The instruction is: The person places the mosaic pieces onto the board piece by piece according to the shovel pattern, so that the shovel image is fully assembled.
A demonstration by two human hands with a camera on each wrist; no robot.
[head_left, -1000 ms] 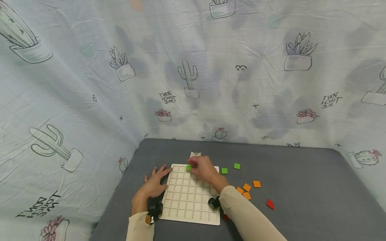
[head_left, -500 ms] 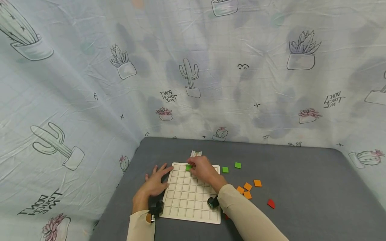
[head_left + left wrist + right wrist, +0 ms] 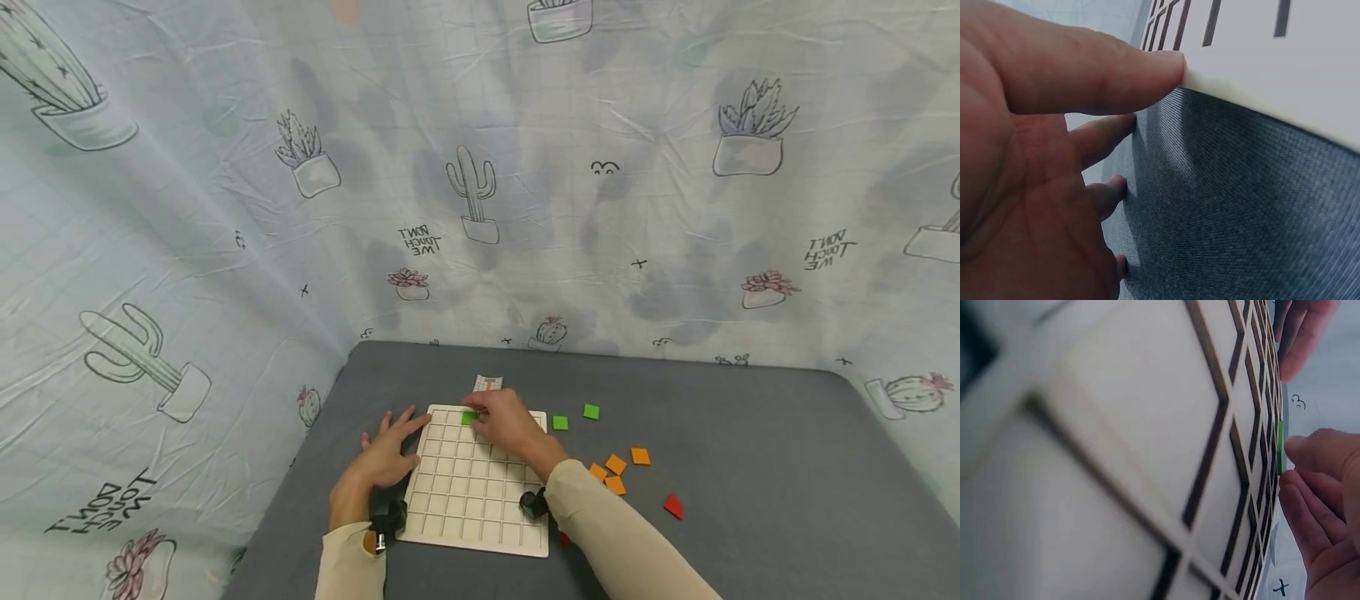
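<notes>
A pale grid board lies on the table. Near its far edge my right hand pinches a small green square tile at a cell of the far row. In the right wrist view, thumb and fingers meet at the green tile's edge; whether it sits fully in the cell is hard to tell. My left hand is spread at the board's left side. Seen from the left wrist, its thumb touches the board's edge, while the other fingers reach down to the table cloth.
Right of the board lie loose green tiles, several orange tiles and a red quarter-round piece. Another red piece is partly hidden by the right sleeve. A small printed card lies behind the board. A patterned curtain closes off the back.
Both hands hold nearly the same places over the last second. Only a slight shift of the whole head view shows.
</notes>
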